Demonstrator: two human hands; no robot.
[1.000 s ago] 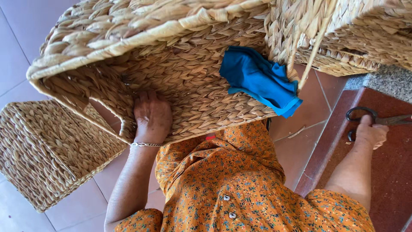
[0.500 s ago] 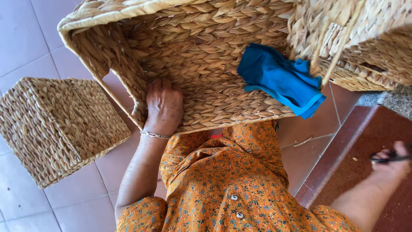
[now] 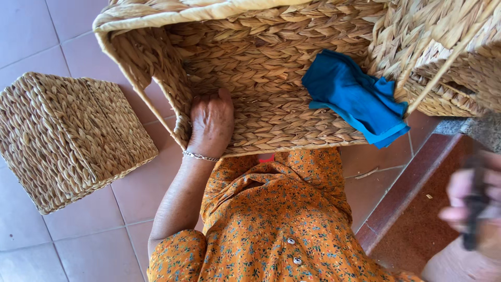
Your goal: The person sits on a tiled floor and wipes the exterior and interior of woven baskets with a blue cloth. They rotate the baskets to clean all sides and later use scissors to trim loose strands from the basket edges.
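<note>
So the left hand lies flat, fingers spread, steadying the big woven basket on the lap. Right hand is blurred, fingers clenched round a dark tool (scissors, probably). Looks like trimming comes next, near that blue cloth.

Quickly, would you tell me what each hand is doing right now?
Left hand: open, palm flat on the woven basket, gripping nothing.
Right hand: blurred, closed around a dark tool whose kind cannot be told.
</note>
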